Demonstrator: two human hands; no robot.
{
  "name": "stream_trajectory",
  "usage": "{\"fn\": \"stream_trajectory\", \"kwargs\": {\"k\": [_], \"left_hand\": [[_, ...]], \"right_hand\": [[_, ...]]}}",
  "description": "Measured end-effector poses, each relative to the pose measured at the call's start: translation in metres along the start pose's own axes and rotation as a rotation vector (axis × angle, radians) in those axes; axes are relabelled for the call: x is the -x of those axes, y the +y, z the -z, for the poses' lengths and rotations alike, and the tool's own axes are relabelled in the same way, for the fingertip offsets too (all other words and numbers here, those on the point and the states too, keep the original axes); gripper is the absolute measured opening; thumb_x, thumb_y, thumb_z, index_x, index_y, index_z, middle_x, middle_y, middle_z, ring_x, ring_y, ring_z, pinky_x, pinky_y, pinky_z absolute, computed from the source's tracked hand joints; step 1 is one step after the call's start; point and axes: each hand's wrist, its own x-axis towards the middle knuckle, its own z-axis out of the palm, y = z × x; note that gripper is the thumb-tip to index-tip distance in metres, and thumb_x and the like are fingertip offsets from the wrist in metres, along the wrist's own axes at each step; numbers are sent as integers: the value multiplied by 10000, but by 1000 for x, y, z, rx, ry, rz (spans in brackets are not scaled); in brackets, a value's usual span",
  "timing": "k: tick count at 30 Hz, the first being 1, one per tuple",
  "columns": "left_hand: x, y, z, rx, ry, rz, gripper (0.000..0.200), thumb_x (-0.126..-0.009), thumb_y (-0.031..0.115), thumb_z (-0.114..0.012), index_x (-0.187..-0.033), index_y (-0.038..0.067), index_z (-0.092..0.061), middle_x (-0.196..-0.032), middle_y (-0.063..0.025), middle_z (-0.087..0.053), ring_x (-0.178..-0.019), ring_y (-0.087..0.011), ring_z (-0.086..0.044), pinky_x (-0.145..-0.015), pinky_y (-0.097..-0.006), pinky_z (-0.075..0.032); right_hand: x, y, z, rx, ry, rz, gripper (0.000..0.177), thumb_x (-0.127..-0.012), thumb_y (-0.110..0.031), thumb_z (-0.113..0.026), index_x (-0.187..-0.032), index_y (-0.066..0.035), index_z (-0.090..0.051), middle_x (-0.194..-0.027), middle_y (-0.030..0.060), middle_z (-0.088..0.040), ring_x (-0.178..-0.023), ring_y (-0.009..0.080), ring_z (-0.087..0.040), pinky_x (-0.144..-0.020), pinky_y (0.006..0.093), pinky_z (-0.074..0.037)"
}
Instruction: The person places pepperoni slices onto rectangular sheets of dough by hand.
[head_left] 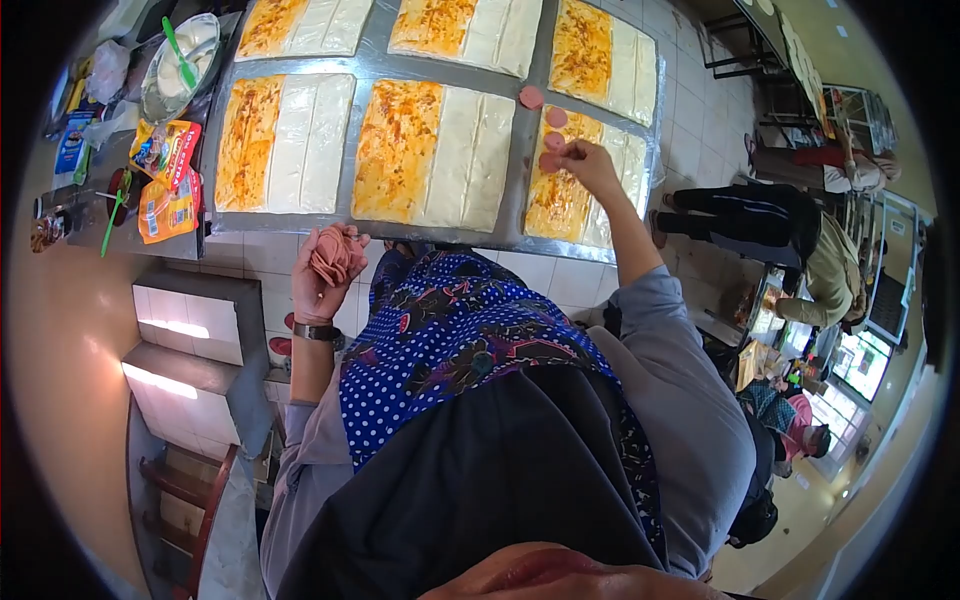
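Steel bench [525,150], sauced dough sheets [430,150]
Left hand [318,285] closed round slice stack [337,252], likely soft, slippery; right hand [592,168] pinches one slice [549,160] edgewise.

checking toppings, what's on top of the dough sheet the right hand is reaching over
On the dough sheet: orange sauce over its left half and three round pink slices near the far edge. The right hand covers part of the sheet, so anything beneath it is hidden.
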Motion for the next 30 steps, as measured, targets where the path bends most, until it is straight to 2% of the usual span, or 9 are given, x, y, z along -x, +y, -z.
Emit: {"fn": "stream_trajectory", "kwargs": {"k": [3,5,6,13,15,18,23,25,30], "left_hand": [[-5,1,-8,-45,3,17,412,-960,372,-422,-1153,18,-501,-1108,-133,-548,-1131,-320,-518,-811,-414,-539],[-8,2,-12,-35,-35,28,408,-962,374,-415,-1147,21,-504,-1096,-132,-552,-1116,-318,-528,-806,-404,-540],[-9,2,-13,-39,-35,30,408,-962,374,-415,-1147,21,-504,-1096,-132,-552,-1116,-318,-528,-806,-404,-540],[-10,0,-10,-97,-50,53,400,-963,378,-415,-1151,37,-504,-1097,-129,-547,-1114,-311,-525,-811,-408,-526],[-10,0,-8,-98,-76,62,400,-960,383,-423,-1162,47,-502,-1117,-125,-538,-1133,-310,-511,-820,-416,-514],[-9,0,-9,-85,-64,72,396,-962,381,-418,-1158,47,-501,-1103,-120,-537,-1122,-303,-518,-813,-410,-523],[-10,0,-14,-116,-62,72,402,-966,387,-404,-1153,45,-504,-1094,-117,-537,-1111,-299,-528,-801,-404,-539],[-10,1,-13,-112,-67,73,404,-966,389,-402,-1151,45,-505,-1094,-118,-538,-1114,-300,-527,-802,-405,-538],[-8,0,-10,-116,-64,67,399,-966,386,-405,-1145,45,-510,-1094,-120,-542,-1116,-302,-527,-805,-406,-536]], "right_hand": [[12,19,-14,30,29,-2,168,-753,-149,-718,-834,-17,-654,-765,49,-630,-699,144,-600,-653,286,-477],[19,2,-19,377,280,96,163,-730,-170,-716,-790,-37,-643,-813,81,-617,-746,232,-618,-672,347,-487],[19,0,-21,351,296,81,161,-719,-185,-705,-764,-49,-633,-863,103,-599,-807,294,-606,-698,388,-485],[24,9,-11,290,360,223,142,-722,-138,-706,-805,-46,-639,-805,75,-625,-741,216,-621,-668,335,-495],[32,9,-3,-96,124,19,157,-741,-119,-715,-827,-12,-638,-774,68,-646,-706,156,-610,-654,286,-487],[47,13,-6,-88,-37,-14,185,-759,-122,-716,-858,12,-636,-765,60,-650,-689,116,-585,-646,255,-474],[49,13,-23,101,28,32,176,-738,-132,-706,-853,-21,-630,-752,76,-641,-686,180,-609,-650,295,-484],[47,9,-25,346,130,39,189,-737,-129,-702,-886,-35,-634,-786,86,-628,-738,208,-615,-664,315,-484],[37,8,-14,449,237,178,212,-759,-123,-624,-967,-93,-655,-901,89,-599,-832,273,-612,-700,369,-498]]}}
